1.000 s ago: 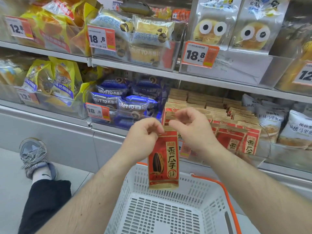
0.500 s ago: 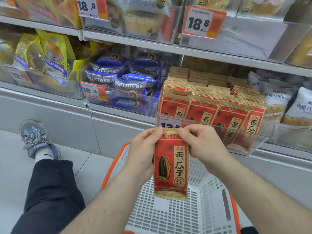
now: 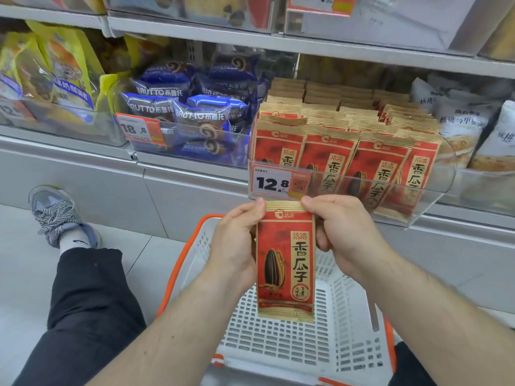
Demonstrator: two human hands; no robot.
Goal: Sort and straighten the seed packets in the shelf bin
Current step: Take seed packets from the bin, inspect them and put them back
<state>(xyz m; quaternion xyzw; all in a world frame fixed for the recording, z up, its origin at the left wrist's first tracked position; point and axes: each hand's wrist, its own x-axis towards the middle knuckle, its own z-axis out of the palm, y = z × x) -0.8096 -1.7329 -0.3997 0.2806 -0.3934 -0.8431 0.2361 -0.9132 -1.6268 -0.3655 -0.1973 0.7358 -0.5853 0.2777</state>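
Observation:
A red and tan sunflower seed packet [image 3: 285, 263] hangs upright in front of me. My left hand [image 3: 237, 243] pinches its top left corner and my right hand [image 3: 342, 232] pinches its top right corner. Just behind it stands a clear plastic shelf bin [image 3: 434, 201] with a 12.8 price tag [image 3: 274, 183]. Inside the bin, several rows of the same seed packets [image 3: 370, 162] stand upright; the rightmost row leans to the right.
Below my hands sits a white basket with an orange rim [image 3: 292, 341]. Blue snack bags fill a bin [image 3: 192, 112] to the left, yellow bags [image 3: 64, 65] further left, white bags [image 3: 462, 123] to the right. A shelf edge [image 3: 278, 43] runs above. My leg and shoe [image 3: 58, 215] rest on the floor.
The packet and both hands have come down from in front of the bin to just below its price tag, over the basket. My view has tilted down and moved closer to the shelf.

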